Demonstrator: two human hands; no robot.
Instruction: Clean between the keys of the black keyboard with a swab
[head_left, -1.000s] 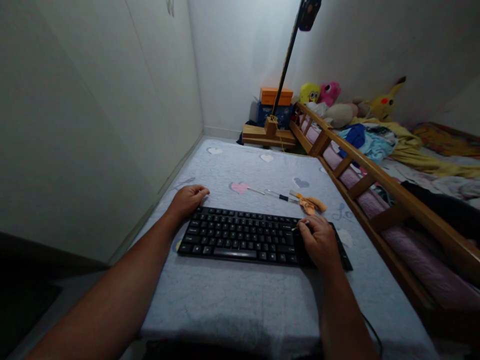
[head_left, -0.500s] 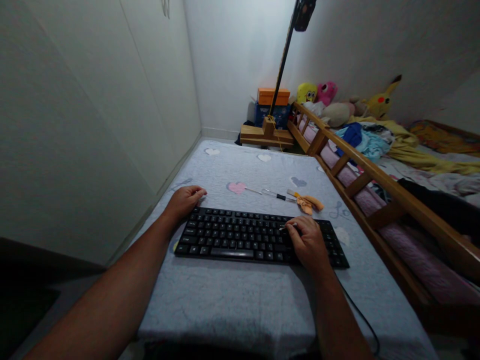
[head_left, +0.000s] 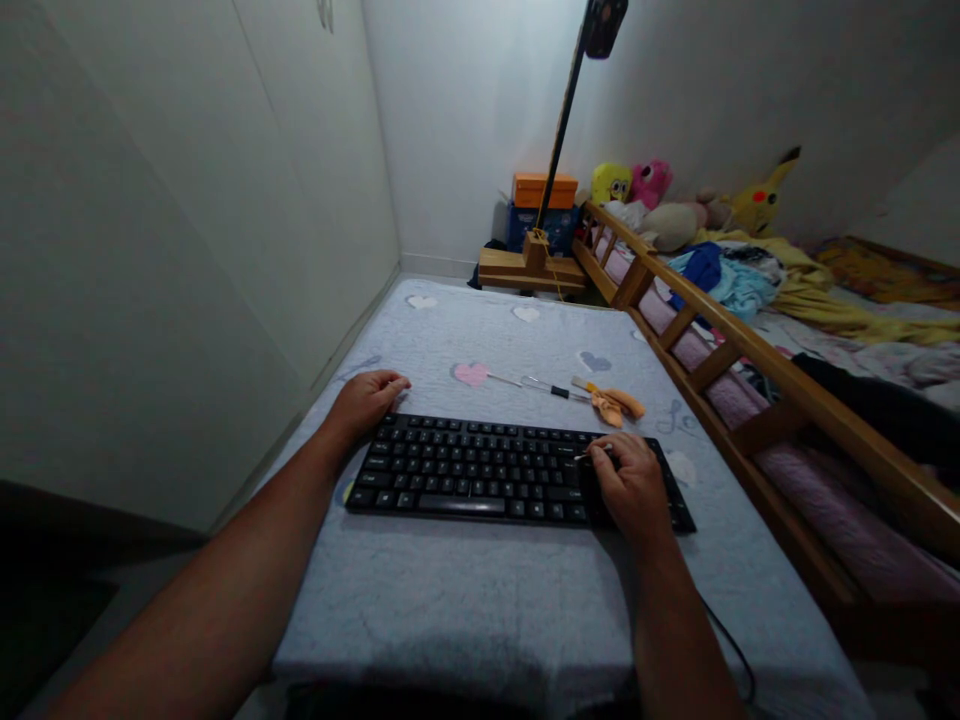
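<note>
A black keyboard (head_left: 465, 470) lies flat on the cloth-covered table. My left hand (head_left: 369, 402) rests at its back left corner, fingers curled together against the edge; the fingertips' grip is partly hidden. Over the right part of the keys, my right hand (head_left: 631, 482) is closed in a pinch on a thin white stick that looks like a cotton swab (head_left: 583, 458), its white tip pointing left at the keys. Behind the keyboard lie another cotton swab (head_left: 504, 379), a thin tool with a black grip (head_left: 559, 392) and a small brush with an orange handle (head_left: 592, 387).
An orange cloth-like item (head_left: 616, 405) sits beside the tools. The keyboard's cable (head_left: 727, 635) runs off the front right. A wooden bed rail (head_left: 720, 320) borders the table's right side; a stand on a wooden base (head_left: 532, 262) is behind, a white cabinet (head_left: 187, 200) left.
My right hand has moved a little to the right across the keys with the cotton swab. My left hand stays at the keyboard's corner.
</note>
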